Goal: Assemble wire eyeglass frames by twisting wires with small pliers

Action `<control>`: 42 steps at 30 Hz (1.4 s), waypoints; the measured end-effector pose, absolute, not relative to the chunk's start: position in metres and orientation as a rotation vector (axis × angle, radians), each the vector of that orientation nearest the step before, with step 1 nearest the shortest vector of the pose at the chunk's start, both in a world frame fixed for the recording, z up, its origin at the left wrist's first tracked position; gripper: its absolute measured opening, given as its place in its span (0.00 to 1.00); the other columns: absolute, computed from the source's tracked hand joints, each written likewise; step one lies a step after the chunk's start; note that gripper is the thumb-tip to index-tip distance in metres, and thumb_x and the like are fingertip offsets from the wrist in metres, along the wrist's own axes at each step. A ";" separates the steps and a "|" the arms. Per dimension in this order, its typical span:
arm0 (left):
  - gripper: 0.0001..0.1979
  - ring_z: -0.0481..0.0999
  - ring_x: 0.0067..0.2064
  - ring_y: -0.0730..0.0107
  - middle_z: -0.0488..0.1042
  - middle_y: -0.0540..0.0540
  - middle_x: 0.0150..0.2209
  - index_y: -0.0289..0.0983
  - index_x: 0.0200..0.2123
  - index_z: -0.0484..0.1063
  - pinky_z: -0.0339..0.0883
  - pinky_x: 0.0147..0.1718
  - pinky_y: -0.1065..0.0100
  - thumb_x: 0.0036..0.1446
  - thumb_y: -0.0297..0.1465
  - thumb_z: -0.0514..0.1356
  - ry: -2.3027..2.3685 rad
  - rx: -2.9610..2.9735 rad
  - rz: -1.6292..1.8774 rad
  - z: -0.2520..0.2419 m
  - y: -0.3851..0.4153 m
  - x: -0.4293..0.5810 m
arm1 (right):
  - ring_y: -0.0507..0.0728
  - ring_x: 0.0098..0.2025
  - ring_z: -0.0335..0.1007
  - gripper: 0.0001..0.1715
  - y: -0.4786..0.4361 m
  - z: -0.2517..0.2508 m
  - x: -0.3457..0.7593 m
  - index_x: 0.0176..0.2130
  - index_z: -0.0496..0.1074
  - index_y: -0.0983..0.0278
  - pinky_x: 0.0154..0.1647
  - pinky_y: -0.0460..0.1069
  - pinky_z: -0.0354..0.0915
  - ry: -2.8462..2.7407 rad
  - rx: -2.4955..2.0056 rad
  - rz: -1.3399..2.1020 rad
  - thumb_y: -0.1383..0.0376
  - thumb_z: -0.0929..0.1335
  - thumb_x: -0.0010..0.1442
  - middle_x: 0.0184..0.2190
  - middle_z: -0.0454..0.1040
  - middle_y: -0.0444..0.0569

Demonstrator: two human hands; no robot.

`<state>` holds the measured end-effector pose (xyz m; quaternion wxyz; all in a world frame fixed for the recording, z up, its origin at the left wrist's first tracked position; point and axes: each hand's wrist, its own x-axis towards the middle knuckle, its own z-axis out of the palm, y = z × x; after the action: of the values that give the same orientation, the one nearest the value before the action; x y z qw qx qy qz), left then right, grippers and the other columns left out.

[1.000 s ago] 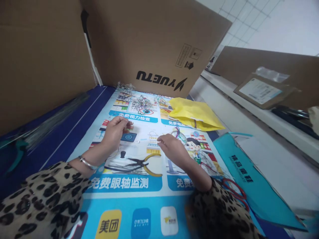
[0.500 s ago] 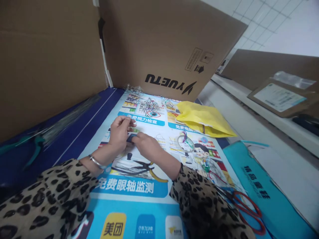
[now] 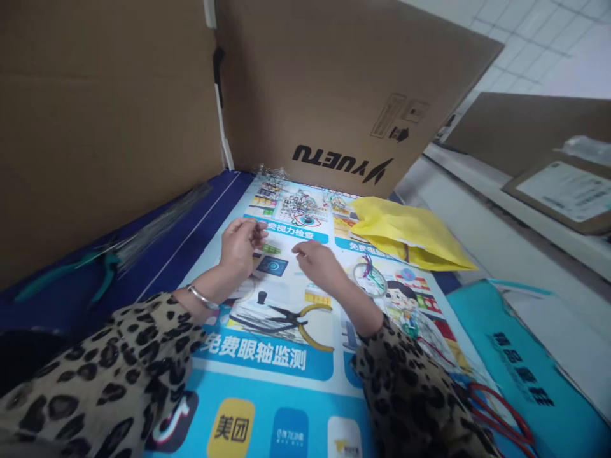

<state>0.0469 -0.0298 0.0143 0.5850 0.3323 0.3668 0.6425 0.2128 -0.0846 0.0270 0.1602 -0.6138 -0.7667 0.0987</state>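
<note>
the yellow-handled pliers [image 3: 296,317] lie at the frame's lower centre, nose leftward, handles splayed rightward, nearer the right hand [image 3: 319,262] than the left hand [image 3: 238,248], both curled, though i cannot tell on what.

Yellow-handled metal pliers [image 3: 305,318] lie on thin straight wires [image 3: 252,317] atop a blue-and-white printed sheet [image 3: 324,401]. To their right, a round ring with coloured threads [image 3: 368,268]; behind that, a soft yellow pouch [image 3: 405,229]. Farther back, a tangled silvery wire heap [image 3: 298,203] lies before a brown cardboard panel [image 3: 344,83]. Teal-handled pliers [image 3: 109,275] lie far left; at right, red looped handles [image 3: 506,426] beside a flat teal bag [image 3: 506,343].
</note>
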 end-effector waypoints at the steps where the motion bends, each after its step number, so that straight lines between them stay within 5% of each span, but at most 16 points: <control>1: 0.07 0.70 0.23 0.76 0.72 0.49 0.25 0.36 0.26 0.62 0.60 0.20 0.75 0.43 0.31 0.59 0.850 0.760 1.522 0.018 -0.026 0.043 | 0.54 0.43 0.66 0.16 -0.083 0.033 0.223 0.43 0.70 0.64 0.45 0.48 0.59 -2.141 -1.793 0.228 0.70 0.60 0.57 0.42 0.72 0.51; 10: 0.07 0.69 0.22 0.77 0.71 0.50 0.24 0.36 0.26 0.62 0.61 0.20 0.75 0.43 0.32 0.58 0.892 0.765 1.575 0.021 -0.016 0.034 | 0.54 0.35 0.70 0.11 -0.081 0.050 0.277 0.31 0.75 0.61 0.36 0.46 0.60 -2.115 -1.991 0.269 0.67 0.63 0.54 0.31 0.76 0.45; 14: 0.08 0.69 0.22 0.77 0.72 0.50 0.25 0.36 0.25 0.62 0.61 0.19 0.75 0.43 0.32 0.59 0.929 0.799 1.538 0.016 -0.020 0.039 | 0.53 0.41 0.68 0.13 -0.078 0.034 0.257 0.38 0.74 0.61 0.42 0.45 0.59 -2.325 -1.892 0.129 0.66 0.62 0.58 0.39 0.75 0.47; 18: 0.07 0.69 0.22 0.77 0.72 0.50 0.24 0.36 0.24 0.62 0.61 0.19 0.76 0.43 0.33 0.58 0.926 0.826 1.540 0.014 -0.021 0.039 | 0.55 0.43 0.66 0.14 -0.077 0.025 0.239 0.36 0.73 0.63 0.40 0.45 0.59 -2.515 -1.973 -0.052 0.68 0.59 0.60 0.36 0.73 0.51; 27: 0.07 0.68 0.21 0.78 0.72 0.50 0.24 0.36 0.24 0.63 0.60 0.18 0.77 0.43 0.32 0.59 0.938 0.853 1.547 0.011 -0.020 0.039 | 0.59 0.41 0.68 0.17 -0.074 0.024 0.216 0.40 0.70 0.68 0.37 0.48 0.60 -2.458 -2.142 -0.109 0.76 0.59 0.54 0.38 0.71 0.59; 33: 0.06 0.68 0.21 0.76 0.72 0.49 0.24 0.36 0.24 0.64 0.61 0.17 0.77 0.43 0.31 0.59 0.924 0.881 1.544 0.010 -0.020 0.039 | 0.60 0.41 0.69 0.17 -0.078 0.046 0.240 0.41 0.71 0.67 0.37 0.49 0.61 -2.353 -2.331 -0.038 0.72 0.62 0.51 0.39 0.74 0.58; 42: 0.06 0.68 0.19 0.77 0.72 0.49 0.22 0.36 0.23 0.64 0.59 0.16 0.77 0.42 0.30 0.59 0.924 0.873 1.540 0.011 -0.020 0.041 | 0.59 0.33 0.70 0.06 -0.104 0.076 0.319 0.26 0.75 0.68 0.31 0.48 0.60 -2.298 -2.599 0.162 0.71 0.67 0.46 0.29 0.76 0.57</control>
<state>0.0410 -0.0197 0.0110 0.5419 0.3674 0.3888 0.6482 0.3187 -0.1039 0.0764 -0.1652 -0.7381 -0.6526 0.0460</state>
